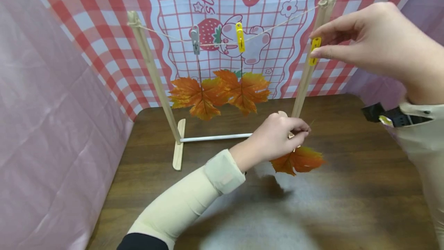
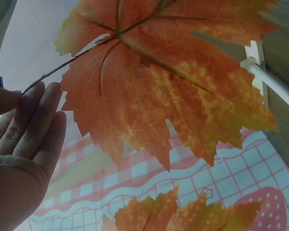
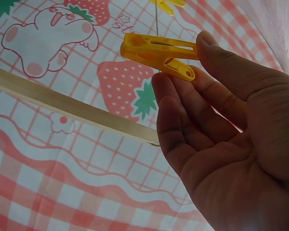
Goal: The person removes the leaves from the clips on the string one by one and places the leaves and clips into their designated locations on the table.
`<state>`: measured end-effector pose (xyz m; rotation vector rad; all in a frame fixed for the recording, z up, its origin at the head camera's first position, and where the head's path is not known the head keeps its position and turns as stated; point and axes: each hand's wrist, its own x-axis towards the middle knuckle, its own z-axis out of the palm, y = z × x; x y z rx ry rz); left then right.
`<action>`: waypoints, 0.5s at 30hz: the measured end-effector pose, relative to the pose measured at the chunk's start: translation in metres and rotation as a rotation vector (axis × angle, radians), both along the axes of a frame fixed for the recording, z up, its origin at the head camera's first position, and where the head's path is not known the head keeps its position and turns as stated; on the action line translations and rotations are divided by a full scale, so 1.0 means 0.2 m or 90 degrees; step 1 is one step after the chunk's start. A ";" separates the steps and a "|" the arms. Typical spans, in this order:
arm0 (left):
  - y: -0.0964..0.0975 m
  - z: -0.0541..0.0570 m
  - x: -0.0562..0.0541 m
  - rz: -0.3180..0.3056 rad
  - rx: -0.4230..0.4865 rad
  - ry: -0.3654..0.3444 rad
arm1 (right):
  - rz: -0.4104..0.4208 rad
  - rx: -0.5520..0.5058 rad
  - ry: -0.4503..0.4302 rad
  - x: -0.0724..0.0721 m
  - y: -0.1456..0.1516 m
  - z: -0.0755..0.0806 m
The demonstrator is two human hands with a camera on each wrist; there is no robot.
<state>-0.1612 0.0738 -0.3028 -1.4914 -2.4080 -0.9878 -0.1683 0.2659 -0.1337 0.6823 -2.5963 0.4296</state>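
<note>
My left hand [image 1: 277,136] pinches the thin stem of an orange maple leaf [image 1: 298,160] in front of the stand's right post; the leaf [image 2: 159,72] spreads large in the left wrist view. Up at the right, my right hand [image 1: 374,41] holds a yellow clothespin [image 1: 315,51] between thumb and fingers, overlapping the right post. In the right wrist view the clothespin [image 3: 159,53] points away from the fingertips. Two more leaves hang by their stems from the string [image 1: 222,44], the left one under a grey clothespin [image 1: 195,39], the other under a yellow clothespin [image 1: 240,38].
A wooden stand has a left post [image 1: 152,76], a right post [image 1: 303,84] and a white crossbar [image 1: 216,137] low between them. It stands on a brown wooden table [image 1: 364,188]. Behind hangs a red-and-white strawberry cloth [image 1: 104,30], with pink fabric [image 1: 52,126] at the left.
</note>
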 end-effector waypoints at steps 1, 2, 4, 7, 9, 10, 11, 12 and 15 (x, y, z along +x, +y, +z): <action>-0.01 0.00 0.00 0.002 0.001 0.006 | -0.002 0.001 -0.004 0.00 0.00 -0.01; -0.02 -0.01 0.01 0.001 0.007 0.006 | -0.003 0.002 -0.006 0.00 0.00 -0.02; -0.05 -0.01 0.02 -0.008 0.040 0.002 | -0.009 0.001 -0.015 0.01 0.01 -0.04; -0.09 -0.02 0.03 -0.007 0.078 0.013 | -0.001 0.003 -0.014 0.02 0.02 -0.08; -0.12 -0.03 0.04 0.001 0.101 0.021 | 0.005 0.006 -0.011 0.02 0.02 -0.09; -0.14 -0.03 0.04 0.005 0.109 0.023 | 0.007 0.006 -0.012 0.02 0.02 -0.10; -0.16 -0.04 0.05 0.008 0.117 0.022 | 0.007 0.004 -0.018 0.02 0.02 -0.12; -0.17 -0.04 0.05 0.013 0.124 0.020 | 0.006 0.002 -0.023 0.03 0.02 -0.12; -0.24 -0.06 0.06 0.026 0.139 0.012 | 0.001 -0.006 -0.037 0.03 0.02 -0.16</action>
